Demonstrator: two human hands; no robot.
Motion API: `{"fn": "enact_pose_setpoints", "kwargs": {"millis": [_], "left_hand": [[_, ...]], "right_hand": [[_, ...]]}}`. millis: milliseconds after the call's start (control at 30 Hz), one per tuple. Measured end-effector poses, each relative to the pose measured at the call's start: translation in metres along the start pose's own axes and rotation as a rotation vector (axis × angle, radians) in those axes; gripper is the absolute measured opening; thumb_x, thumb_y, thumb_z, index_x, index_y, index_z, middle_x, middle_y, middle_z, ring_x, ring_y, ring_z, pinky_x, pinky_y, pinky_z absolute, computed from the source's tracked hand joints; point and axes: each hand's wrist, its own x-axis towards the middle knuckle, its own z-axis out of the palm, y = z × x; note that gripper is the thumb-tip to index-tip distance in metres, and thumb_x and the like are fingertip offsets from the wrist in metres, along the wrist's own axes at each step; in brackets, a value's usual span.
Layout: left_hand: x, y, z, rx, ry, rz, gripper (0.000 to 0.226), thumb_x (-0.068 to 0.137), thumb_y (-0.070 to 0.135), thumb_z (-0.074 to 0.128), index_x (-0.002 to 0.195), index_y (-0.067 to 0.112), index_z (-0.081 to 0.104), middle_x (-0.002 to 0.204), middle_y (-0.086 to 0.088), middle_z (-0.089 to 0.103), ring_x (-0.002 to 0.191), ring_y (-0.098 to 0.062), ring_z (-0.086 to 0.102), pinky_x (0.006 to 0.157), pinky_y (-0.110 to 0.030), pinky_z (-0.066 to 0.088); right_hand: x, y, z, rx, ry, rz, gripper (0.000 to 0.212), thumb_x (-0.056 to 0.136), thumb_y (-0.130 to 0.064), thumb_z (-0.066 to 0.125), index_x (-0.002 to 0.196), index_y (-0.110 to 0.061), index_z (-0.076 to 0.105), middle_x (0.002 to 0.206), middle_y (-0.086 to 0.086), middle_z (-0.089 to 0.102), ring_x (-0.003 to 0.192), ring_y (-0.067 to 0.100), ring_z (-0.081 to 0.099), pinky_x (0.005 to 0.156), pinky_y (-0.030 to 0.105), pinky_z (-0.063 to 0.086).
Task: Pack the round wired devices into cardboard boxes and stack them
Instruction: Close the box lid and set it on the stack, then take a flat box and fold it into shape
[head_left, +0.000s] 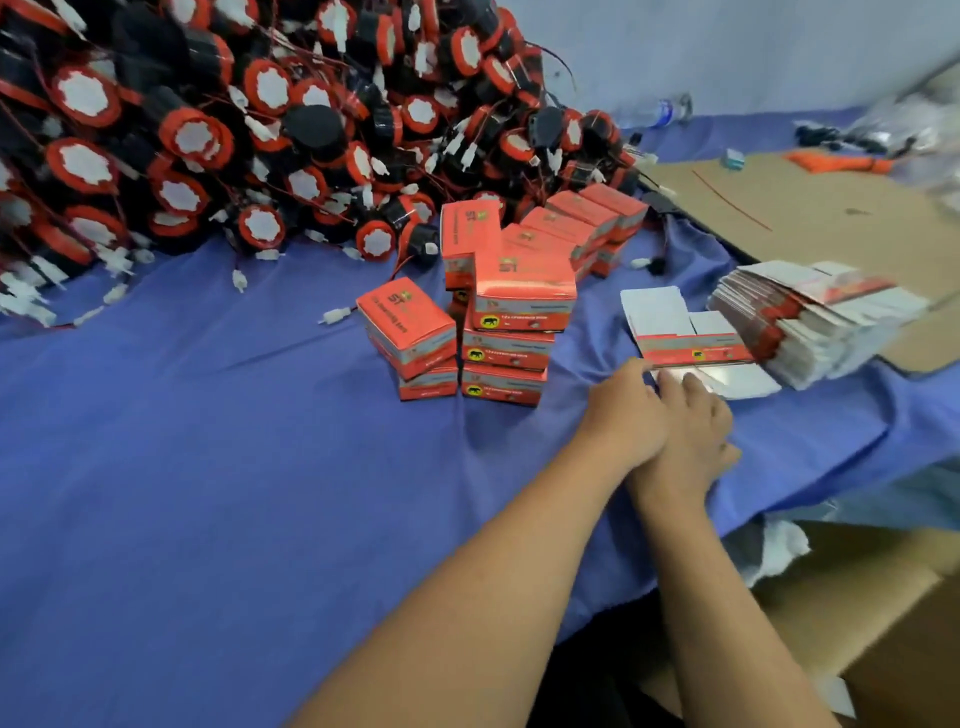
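My right hand (696, 426) flat, fingers straight on flat carton (691, 347) near tabletop's (208, 467) right edge, likely pinning it. Left hand (623, 410) at carton's corner, grip untellable. Round wired devices (208, 130) heaped far-left. Packed boxes (509, 322) stacked between, short reach.

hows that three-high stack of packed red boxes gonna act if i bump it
The three-high stack probably tips easily: its top box sits skewed, overhanging the two below. The small cardboard boxes look light, so a nudge likely shifts them on the blue cloth. It may knock the two-box stack beside it.
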Motion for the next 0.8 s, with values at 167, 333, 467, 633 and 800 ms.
{"fn": "enact_pose_setpoints", "kwargs": {"millis": [167, 333, 467, 633, 800], "left_hand": [[0.031, -0.004, 0.009, -0.027, 0.133, -0.132, 0.023, 0.101, 0.02, 0.06, 0.122, 0.017, 0.067, 0.124, -0.01, 0.071, 0.12, -0.029, 0.063, 0.102, -0.038, 0.049], [0.04, -0.012, 0.012, -0.142, 0.198, -0.197, 0.026, 0.093, 0.03, 0.074, 0.116, 0.02, 0.07, 0.118, -0.003, 0.075, 0.113, -0.023, 0.067, 0.098, -0.038, 0.053], [0.033, -0.014, 0.012, -0.249, 0.254, -0.109, 0.016, 0.094, 0.019, 0.071, 0.109, 0.015, 0.075, 0.109, -0.003, 0.077, 0.104, -0.022, 0.071, 0.094, -0.04, 0.057], [0.009, -0.006, 0.008, -0.252, 0.332, 0.195, 0.012, 0.1, 0.007, 0.058, 0.108, 0.008, 0.067, 0.101, -0.007, 0.073, 0.094, -0.026, 0.068, 0.081, -0.044, 0.058], [-0.037, 0.004, -0.015, -0.216, 0.377, 0.413, 0.015, 0.102, 0.005, 0.057, 0.113, 0.009, 0.067, 0.102, -0.004, 0.075, 0.093, -0.017, 0.069, 0.083, -0.033, 0.055]], "right_hand": [[0.001, 0.006, 0.011, 0.025, 0.025, -0.019, 0.03, 0.103, -0.029, 0.05, 0.131, -0.024, 0.062, 0.151, -0.001, 0.05, 0.142, 0.032, 0.032, 0.097, 0.046, 0.034], [0.001, 0.009, 0.009, 0.202, 0.091, 0.021, 0.033, 0.101, -0.018, 0.053, 0.132, -0.019, 0.062, 0.141, 0.01, 0.055, 0.136, 0.035, 0.036, 0.097, 0.044, 0.031], [-0.003, 0.009, 0.007, 0.348, 0.255, -0.018, 0.054, 0.095, -0.017, 0.063, 0.147, -0.016, 0.05, 0.146, 0.017, 0.049, 0.134, 0.039, 0.041, 0.102, 0.05, 0.036], [-0.003, 0.013, 0.008, 0.549, 0.331, 0.055, 0.08, 0.096, -0.027, 0.066, 0.162, -0.014, 0.023, 0.165, 0.017, 0.02, 0.151, 0.035, 0.024, 0.115, 0.042, 0.025], [-0.007, 0.014, 0.002, 0.751, 0.352, -0.003, 0.084, 0.087, -0.028, 0.054, 0.162, -0.009, 0.02, 0.162, 0.014, 0.032, 0.149, 0.027, 0.031, 0.116, 0.025, 0.026]]}}
